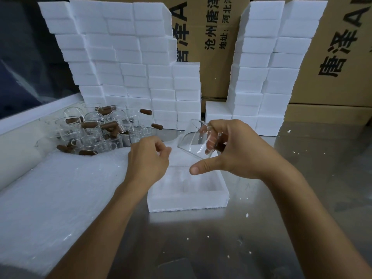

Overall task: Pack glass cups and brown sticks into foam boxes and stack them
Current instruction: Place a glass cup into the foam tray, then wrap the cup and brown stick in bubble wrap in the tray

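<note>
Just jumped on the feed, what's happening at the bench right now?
A person is packing glassware into foam. The right hand holds a tilted glass cup above an open foam box on the steel table; the fingers reach inside the cup. The left hand hovers at the box's far left edge, fingers curled, whether it holds anything is unclear. More glass cups and brown sticks sit piled at left, with stacked foam boxes behind.

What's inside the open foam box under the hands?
The open foam box shows moulded white recesses and no cup or stick seated. The left hand and the right hand, holding a tilted glass cup, cover its far part.
</note>
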Action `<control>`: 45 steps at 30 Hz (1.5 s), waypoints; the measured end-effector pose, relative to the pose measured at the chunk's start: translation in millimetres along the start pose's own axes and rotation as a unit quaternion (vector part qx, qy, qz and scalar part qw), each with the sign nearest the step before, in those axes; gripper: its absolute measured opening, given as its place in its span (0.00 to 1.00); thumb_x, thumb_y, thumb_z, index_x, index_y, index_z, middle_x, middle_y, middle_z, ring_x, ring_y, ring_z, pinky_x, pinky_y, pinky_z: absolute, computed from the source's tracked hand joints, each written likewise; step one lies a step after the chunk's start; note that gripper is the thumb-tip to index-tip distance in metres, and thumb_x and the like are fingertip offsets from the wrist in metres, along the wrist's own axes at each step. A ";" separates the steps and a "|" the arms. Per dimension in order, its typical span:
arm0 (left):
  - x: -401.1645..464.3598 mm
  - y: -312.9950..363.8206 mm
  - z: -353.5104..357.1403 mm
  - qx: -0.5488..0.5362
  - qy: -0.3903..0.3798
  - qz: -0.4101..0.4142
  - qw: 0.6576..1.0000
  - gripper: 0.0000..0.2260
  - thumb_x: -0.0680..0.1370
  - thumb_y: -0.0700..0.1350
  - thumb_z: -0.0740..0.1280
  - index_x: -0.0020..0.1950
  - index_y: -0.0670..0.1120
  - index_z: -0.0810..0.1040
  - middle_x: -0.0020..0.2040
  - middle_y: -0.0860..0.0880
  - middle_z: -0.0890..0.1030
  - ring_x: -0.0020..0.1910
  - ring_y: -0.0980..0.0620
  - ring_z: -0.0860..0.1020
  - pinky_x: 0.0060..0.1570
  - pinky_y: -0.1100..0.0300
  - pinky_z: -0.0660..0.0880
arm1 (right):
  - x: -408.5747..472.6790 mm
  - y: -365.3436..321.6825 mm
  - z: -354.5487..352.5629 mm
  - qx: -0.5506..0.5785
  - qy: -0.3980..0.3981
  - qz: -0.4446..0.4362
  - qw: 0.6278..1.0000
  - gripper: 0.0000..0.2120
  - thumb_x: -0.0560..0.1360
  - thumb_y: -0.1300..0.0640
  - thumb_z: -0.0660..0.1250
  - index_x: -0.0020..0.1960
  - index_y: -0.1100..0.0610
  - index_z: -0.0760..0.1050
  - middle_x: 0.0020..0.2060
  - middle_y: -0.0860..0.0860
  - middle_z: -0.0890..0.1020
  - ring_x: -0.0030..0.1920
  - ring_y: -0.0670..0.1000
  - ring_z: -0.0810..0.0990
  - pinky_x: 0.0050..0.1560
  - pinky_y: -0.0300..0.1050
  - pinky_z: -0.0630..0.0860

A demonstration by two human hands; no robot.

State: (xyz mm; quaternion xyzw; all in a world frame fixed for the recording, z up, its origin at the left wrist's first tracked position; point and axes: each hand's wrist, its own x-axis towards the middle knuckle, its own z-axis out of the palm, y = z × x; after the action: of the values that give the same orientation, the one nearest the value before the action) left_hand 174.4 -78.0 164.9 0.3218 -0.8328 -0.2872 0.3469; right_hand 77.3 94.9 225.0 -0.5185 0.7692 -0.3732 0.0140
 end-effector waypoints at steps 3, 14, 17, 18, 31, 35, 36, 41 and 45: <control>2.7 -0.2 -1.2 -0.062 -0.007 -0.032 0.998 0.09 0.72 0.39 0.76 0.36 0.48 0.78 0.35 0.51 0.81 0.35 0.55 0.79 0.35 0.62 0.71 | 0.3 1.8 2.5 0.008 0.002 0.000 1.000 0.29 0.49 0.31 0.77 0.36 0.52 0.72 0.47 0.51 0.85 0.31 0.40 0.75 0.30 0.31 0.70; 9.8 -9.1 -2.7 -0.074 -0.019 -0.062 0.995 0.13 0.76 0.33 0.68 0.48 0.52 0.84 0.52 0.57 0.76 0.43 0.60 0.74 0.32 0.75 0.68 | 0.7 -5.4 15.1 0.279 0.104 0.047 0.953 0.27 0.51 0.39 0.83 0.33 0.53 0.72 0.51 0.63 0.82 0.40 0.66 0.79 0.29 0.46 0.76; 11.3 -13.4 -2.2 -0.107 -0.023 -0.082 0.991 0.13 0.74 0.33 0.71 0.42 0.53 0.80 0.46 0.55 0.83 0.45 0.55 0.80 0.36 0.66 0.72 | -0.4 -9.8 14.6 0.319 0.105 0.054 0.940 0.26 0.53 0.42 0.85 0.31 0.50 0.70 0.50 0.62 0.81 0.33 0.52 0.74 0.26 0.34 0.67; 11.8 -13.8 -3.2 -0.118 -0.017 -0.087 0.989 0.13 0.73 0.34 0.73 0.40 0.53 0.80 0.41 0.54 0.84 0.45 0.54 0.82 0.38 0.65 0.73 | -1.0 -10.9 14.1 0.329 0.108 0.057 0.936 0.26 0.53 0.42 0.85 0.31 0.51 0.70 0.49 0.61 0.82 0.33 0.50 0.74 0.27 0.35 0.67; 0.2 15.6 -12.2 -0.297 -0.024 -0.059 0.953 0.08 0.65 0.46 0.81 0.31 0.50 0.84 0.27 0.54 0.80 0.26 0.60 0.75 0.31 0.69 0.73 | 4.9 -23.7 38.0 0.658 0.107 0.159 0.729 0.39 0.60 0.44 0.76 0.63 0.66 0.71 0.56 0.55 0.85 0.55 0.52 0.85 0.63 0.48 0.78; -0.9 23.0 -11.2 -0.375 -0.045 -0.092 0.922 0.08 0.72 0.40 0.76 0.33 0.46 0.82 0.35 0.47 0.84 0.31 0.53 0.82 0.35 0.66 0.79 | 5.8 -22.3 40.4 0.648 0.117 0.186 0.729 0.38 0.57 0.40 0.76 0.63 0.56 0.75 0.57 0.52 0.85 0.59 0.53 0.83 0.67 0.55 0.75; -0.5 23.8 -10.9 -0.391 -0.039 -0.101 0.914 0.07 0.73 0.38 0.74 0.36 0.44 0.81 0.37 0.45 0.85 0.31 0.51 0.83 0.35 0.65 0.79 | 5.8 -20.9 40.0 0.636 0.114 0.194 0.739 0.34 0.57 0.39 0.75 0.58 0.53 0.76 0.57 0.51 0.85 0.61 0.54 0.82 0.67 0.56 0.74; -0.1 18.2 -10.1 -0.312 0.042 -0.034 0.949 0.14 0.76 0.28 0.67 0.37 0.44 0.70 0.40 0.44 0.82 0.31 0.50 0.83 0.32 0.58 0.81 | 6.7 -17.2 40.6 0.605 0.137 0.232 0.750 0.39 0.60 0.39 0.75 0.66 0.57 0.74 0.58 0.52 0.84 0.61 0.55 0.81 0.65 0.57 0.76; -3.0 15.2 -9.7 -0.125 0.071 0.097 0.985 0.19 0.74 0.26 0.61 0.36 0.46 0.82 0.42 0.47 0.83 0.39 0.52 0.81 0.44 0.57 0.79 | 5.4 -18.9 36.2 0.627 0.155 0.209 0.734 0.42 0.61 0.42 0.75 0.70 0.61 0.71 0.56 0.53 0.85 0.56 0.50 0.84 0.62 0.55 0.79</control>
State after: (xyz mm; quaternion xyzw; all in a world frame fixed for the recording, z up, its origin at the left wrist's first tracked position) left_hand 178.4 -68.7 180.2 0.2133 -0.7907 -0.3310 0.4688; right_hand 104.6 66.8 212.0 -0.1534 0.4415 -0.8336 0.2944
